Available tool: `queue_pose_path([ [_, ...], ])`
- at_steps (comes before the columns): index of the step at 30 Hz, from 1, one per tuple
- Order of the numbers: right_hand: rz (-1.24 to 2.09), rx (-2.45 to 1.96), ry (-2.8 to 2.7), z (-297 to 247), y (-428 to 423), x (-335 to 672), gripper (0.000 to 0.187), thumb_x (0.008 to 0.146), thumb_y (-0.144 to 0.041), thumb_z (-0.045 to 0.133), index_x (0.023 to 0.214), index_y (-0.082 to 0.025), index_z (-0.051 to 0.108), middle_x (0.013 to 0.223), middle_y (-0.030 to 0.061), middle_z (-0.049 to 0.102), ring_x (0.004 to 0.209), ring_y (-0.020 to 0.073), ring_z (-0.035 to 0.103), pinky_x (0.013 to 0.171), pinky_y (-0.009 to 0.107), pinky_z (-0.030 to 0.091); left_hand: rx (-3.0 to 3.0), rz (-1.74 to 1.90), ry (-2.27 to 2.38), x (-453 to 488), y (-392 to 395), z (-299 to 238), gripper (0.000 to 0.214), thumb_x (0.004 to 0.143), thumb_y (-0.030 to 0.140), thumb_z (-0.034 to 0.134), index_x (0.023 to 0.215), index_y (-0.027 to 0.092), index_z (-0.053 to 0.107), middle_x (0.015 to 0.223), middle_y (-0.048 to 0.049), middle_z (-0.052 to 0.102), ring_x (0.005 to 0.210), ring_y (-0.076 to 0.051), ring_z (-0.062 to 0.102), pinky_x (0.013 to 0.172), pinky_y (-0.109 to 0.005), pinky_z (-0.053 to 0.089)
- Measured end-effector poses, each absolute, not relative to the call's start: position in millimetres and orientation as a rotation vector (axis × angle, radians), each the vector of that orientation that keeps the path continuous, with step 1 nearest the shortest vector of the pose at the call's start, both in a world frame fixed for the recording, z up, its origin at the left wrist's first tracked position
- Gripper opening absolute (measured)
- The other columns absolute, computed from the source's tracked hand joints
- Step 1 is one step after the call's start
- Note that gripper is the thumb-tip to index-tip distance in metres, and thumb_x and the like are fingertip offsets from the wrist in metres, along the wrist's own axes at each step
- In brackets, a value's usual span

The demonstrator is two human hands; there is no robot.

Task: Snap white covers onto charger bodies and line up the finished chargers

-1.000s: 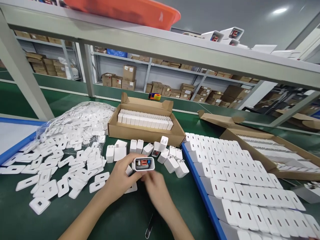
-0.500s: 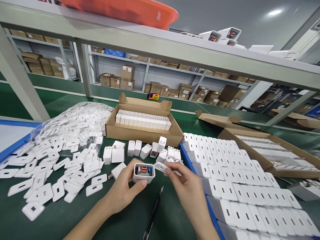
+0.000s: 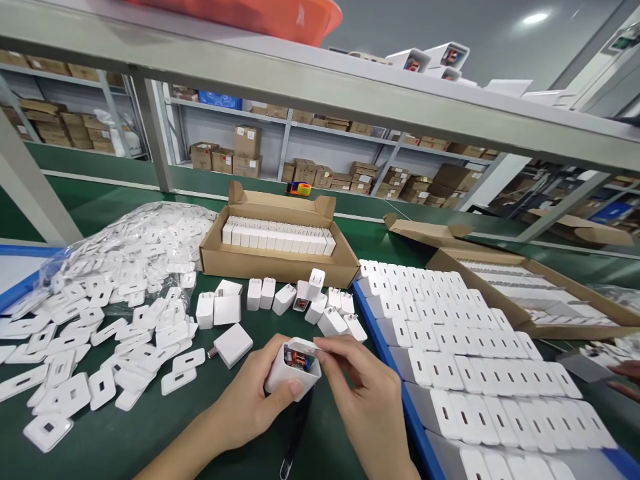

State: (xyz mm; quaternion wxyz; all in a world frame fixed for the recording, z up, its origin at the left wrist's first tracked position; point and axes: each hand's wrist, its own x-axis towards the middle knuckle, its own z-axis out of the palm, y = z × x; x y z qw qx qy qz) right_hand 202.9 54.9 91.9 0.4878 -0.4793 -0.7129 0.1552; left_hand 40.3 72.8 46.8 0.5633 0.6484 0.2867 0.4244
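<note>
My left hand [image 3: 260,393] is wrapped round a white charger housing [image 3: 295,381], its open end facing up and toward me. Circuit parts show inside, red, blue and black. At the opening's right edge, my right hand [image 3: 357,393] pinches a thin white cover plate, mostly hidden by the fingers and hard to tell from the rim. Beneath the hands lies a pair of dark tweezers [image 3: 296,433], partly covered. Left of my hands is a big heap of white cover plates [image 3: 145,347] with slots, some in a clear plastic bag [image 3: 150,227].
Loose chargers [image 3: 234,345] stand behind my hands, before a cardboard box [image 3: 270,265] of chargers. A blue-edged tray [image 3: 385,360] holds rows of chargers on the right, with another open box [image 3: 560,333] beyond. A co-worker's hand [image 3: 627,383] shows at far right. A shelf beam [image 3: 320,93] crosses overhead.
The housing has tilted and come slightly lower. My right hand has brought the cover plate from beside the housing to its opening. Another person's hand has appeared at the right edge.
</note>
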Motion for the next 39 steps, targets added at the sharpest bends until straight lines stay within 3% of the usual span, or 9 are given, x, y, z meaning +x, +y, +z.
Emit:
queue_pose_path([
  [9, 0.223, -1.1, -1.753, 92, 52, 201, 0.02, 0.087, -0.006, 0.056, 0.09, -0.021, 0.068, 0.08, 0.0011, 0.07, 0.072, 0.0127, 0.067, 0.06, 0.019, 0.056, 1.532, 1.02, 0.645, 41, 69, 48, 0.022, 0.093, 0.041, 0.051, 0.1, 0.02, 0.052, 0.079, 0.0018, 0.052, 0.066, -0.014, 0.045, 0.059, -0.024, 0.031],
  [28, 0.024, -0.968, -1.893, 92, 51, 200, 0.026, 0.085, 0.003, 0.054, 0.094, -0.02, 0.062, 0.085, 0.003, 0.069, 0.079, 0.0123, 0.066, 0.07, 0.021, 0.057, 1.508, 0.999, 0.653, 40, 70, 51, 0.032, 0.092, 0.05, 0.049, 0.098, 0.019, 0.049, 0.075, 0.0022, 0.048, 0.065, -0.014, 0.043, 0.059, -0.024, 0.032],
  [33, 0.136, -0.908, -1.985, 94, 54, 205, 0.031, 0.087, 0.002, 0.052, 0.103, -0.021, 0.065, 0.091, 0.0042, 0.069, 0.086, 0.014, 0.066, 0.072, 0.024, 0.059, 1.51, 0.979, 0.69, 37, 70, 48, 0.032, 0.093, 0.049, 0.049, 0.108, 0.021, 0.047, 0.083, 0.0012, 0.048, 0.07, -0.015, 0.044, 0.063, -0.025, 0.034],
  [39, 0.247, -0.898, -2.0, 97, 55, 212, 0.026, 0.09, -0.005, 0.052, 0.101, -0.023, 0.067, 0.091, 0.0039, 0.07, 0.085, 0.0153, 0.067, 0.07, 0.026, 0.059, 1.478, 0.948, 0.747, 36, 66, 40, 0.042, 0.093, 0.048, 0.05, 0.124, 0.027, 0.032, 0.091, -0.0001, 0.047, 0.076, -0.018, 0.047, 0.069, -0.028, 0.039],
])
